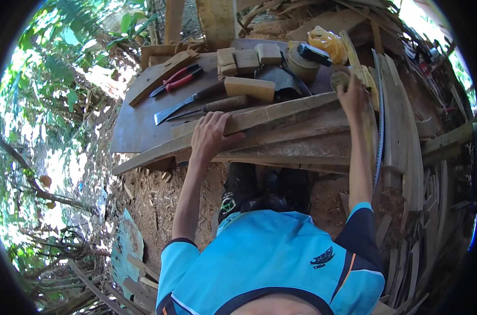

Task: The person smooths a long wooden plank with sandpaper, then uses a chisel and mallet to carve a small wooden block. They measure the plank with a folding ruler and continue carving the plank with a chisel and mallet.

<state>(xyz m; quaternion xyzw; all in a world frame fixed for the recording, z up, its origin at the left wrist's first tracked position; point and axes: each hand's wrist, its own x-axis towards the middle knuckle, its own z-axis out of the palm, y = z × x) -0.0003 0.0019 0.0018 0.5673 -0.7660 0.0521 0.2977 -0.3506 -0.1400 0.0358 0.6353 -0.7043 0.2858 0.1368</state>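
A long wooden strip [280, 111] lies slantwise over the table's near side, its left end jutting past the edge. My left hand [212, 135] is laid over it, fingers across the top and thumb stretched along the near side. At the strip's right end, my right hand [353, 97] has its fingers bent down on the wood, beside a round wooden piece [339, 80]; its fingertips are partly hidden. More boards [301, 131] lie under and nearer than the strip. Just beyond my left hand are a wooden-handled tool [225, 104] and a broad-bladed chisel [175, 109].
On the table [128, 128] are red-handled pliers [176, 80], wood blocks [247, 62], a light block [249, 88], a dark object [314, 54] and a yellow plastic bag [327, 44]. A saw blade [380, 121] and upright planks [396, 115] stand at the right. Wood scraps litter the ground.
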